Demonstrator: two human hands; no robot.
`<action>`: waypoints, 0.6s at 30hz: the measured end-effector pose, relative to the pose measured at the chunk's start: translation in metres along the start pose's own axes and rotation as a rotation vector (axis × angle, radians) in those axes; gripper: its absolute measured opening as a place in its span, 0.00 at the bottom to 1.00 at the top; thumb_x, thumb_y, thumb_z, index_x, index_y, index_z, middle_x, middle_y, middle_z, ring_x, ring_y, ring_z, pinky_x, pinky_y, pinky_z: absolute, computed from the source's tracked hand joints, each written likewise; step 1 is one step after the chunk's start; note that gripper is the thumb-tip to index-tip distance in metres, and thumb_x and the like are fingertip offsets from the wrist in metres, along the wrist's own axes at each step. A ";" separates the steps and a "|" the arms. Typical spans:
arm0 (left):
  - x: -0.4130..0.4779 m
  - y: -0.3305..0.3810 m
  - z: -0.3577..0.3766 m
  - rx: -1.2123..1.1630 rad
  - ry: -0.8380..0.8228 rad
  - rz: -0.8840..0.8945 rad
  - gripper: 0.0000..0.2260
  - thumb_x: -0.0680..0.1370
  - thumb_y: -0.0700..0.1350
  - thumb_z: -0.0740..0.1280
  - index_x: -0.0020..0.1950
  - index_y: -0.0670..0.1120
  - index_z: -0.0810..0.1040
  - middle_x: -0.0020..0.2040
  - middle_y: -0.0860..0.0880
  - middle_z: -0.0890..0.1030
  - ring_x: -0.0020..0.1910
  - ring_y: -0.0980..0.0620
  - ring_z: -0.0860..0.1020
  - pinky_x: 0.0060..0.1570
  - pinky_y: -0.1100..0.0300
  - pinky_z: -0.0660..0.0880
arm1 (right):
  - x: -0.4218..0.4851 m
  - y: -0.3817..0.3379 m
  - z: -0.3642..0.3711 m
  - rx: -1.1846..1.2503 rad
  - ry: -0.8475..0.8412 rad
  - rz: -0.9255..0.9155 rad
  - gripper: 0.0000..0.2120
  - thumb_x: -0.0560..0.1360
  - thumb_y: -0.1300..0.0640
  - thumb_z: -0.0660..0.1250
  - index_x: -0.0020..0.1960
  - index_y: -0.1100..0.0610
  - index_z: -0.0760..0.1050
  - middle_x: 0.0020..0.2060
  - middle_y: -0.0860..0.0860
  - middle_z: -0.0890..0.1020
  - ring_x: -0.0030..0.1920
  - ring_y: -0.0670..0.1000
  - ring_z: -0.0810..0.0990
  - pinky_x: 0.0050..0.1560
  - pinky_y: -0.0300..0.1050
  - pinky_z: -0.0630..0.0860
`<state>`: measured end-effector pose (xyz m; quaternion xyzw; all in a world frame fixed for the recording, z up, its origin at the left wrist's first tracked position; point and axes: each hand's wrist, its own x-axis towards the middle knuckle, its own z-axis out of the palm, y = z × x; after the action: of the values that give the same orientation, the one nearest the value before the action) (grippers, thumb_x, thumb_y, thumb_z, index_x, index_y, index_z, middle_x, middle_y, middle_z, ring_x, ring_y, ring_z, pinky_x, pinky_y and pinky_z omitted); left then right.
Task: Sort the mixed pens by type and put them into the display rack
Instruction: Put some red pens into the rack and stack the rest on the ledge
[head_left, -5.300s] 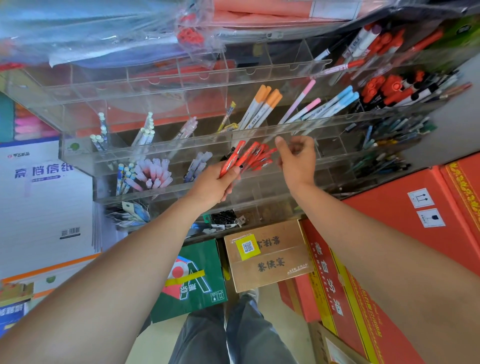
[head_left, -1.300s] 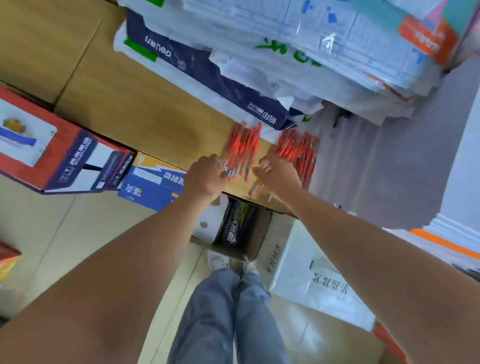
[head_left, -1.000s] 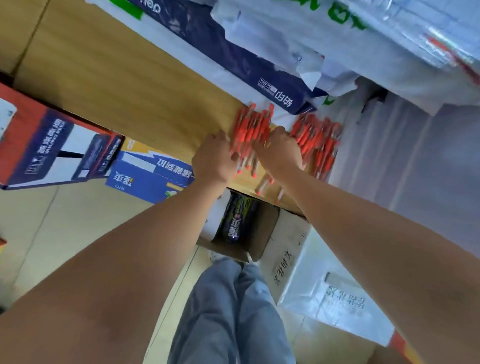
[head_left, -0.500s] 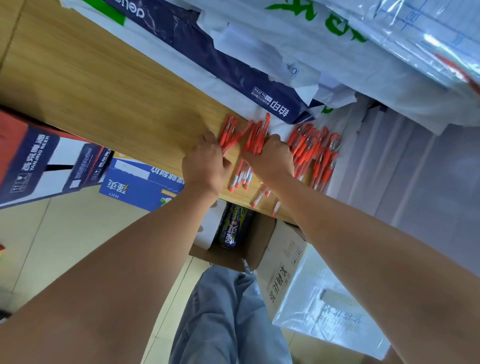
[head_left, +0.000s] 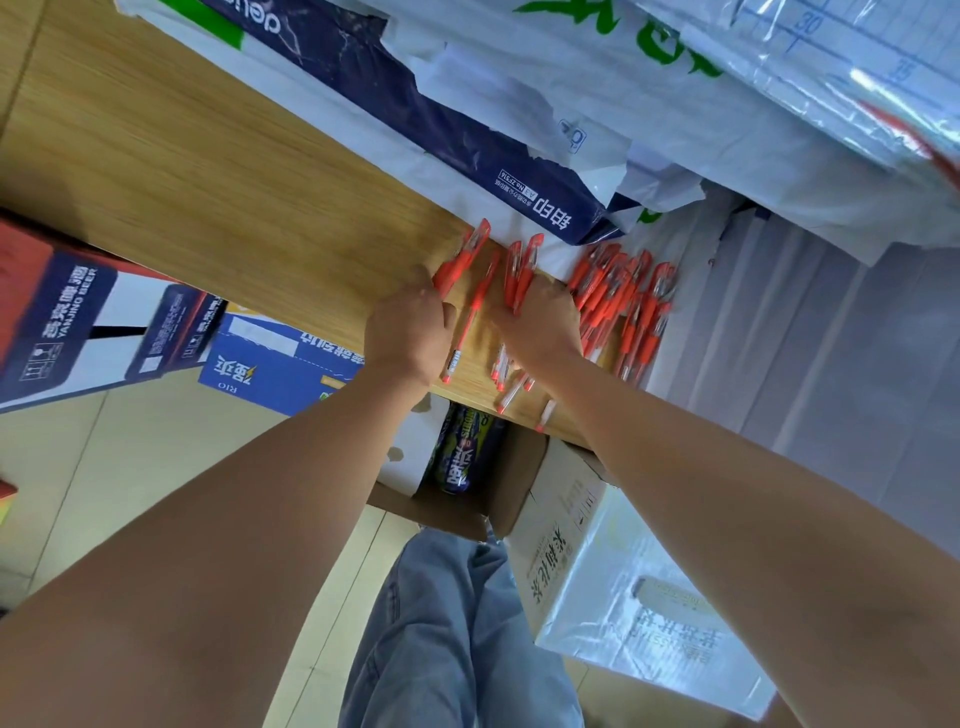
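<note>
Gathering is judged to be the step in hand: pens of one type are being bunched on the wooden table (head_left: 208, 171) for the display rack, which is not in view. At the left, stacked boxes (head_left: 67, 322) are seen below the table's near edge. The left hand (head_left: 408, 332) is curled over some of the red pens (head_left: 478, 299), with caps sticking out past its knuckles. Just beside it, the right hand (head_left: 543, 319) is closed round several more, their tips showing under the wrist. A larger pile (head_left: 623, 301) lies at the right, touching that hand. A squared, firm bundle is called for before any lift, since tips reach the near edge above an open carton (head_left: 498, 499). Room behind is limited by paper packs (head_left: 467, 130); bare table is open leftward.
</note>
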<state>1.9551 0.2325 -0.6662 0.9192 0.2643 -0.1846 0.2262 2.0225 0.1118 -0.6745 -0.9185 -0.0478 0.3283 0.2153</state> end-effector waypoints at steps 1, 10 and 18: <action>-0.003 0.001 0.001 -0.026 -0.018 0.016 0.10 0.82 0.44 0.55 0.59 0.39 0.67 0.40 0.44 0.76 0.41 0.38 0.79 0.34 0.53 0.67 | -0.002 0.002 -0.002 0.054 -0.013 -0.006 0.13 0.77 0.50 0.64 0.43 0.58 0.67 0.31 0.52 0.73 0.30 0.53 0.75 0.25 0.37 0.66; -0.016 0.012 0.012 0.029 -0.037 -0.026 0.14 0.80 0.52 0.62 0.54 0.41 0.74 0.44 0.43 0.80 0.44 0.41 0.80 0.37 0.55 0.71 | -0.024 0.010 -0.023 0.248 -0.064 -0.039 0.07 0.78 0.58 0.63 0.45 0.58 0.66 0.37 0.58 0.77 0.37 0.62 0.82 0.35 0.56 0.80; -0.034 0.003 -0.007 -0.323 -0.189 -0.111 0.17 0.78 0.50 0.58 0.31 0.45 0.65 0.27 0.49 0.68 0.28 0.46 0.69 0.26 0.59 0.64 | -0.048 0.011 -0.037 0.479 -0.160 0.032 0.06 0.79 0.60 0.62 0.52 0.58 0.65 0.32 0.55 0.74 0.23 0.46 0.74 0.24 0.40 0.71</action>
<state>1.9312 0.2202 -0.6437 0.8334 0.3186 -0.2373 0.3841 2.0075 0.0773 -0.6258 -0.8130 0.0292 0.4053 0.4171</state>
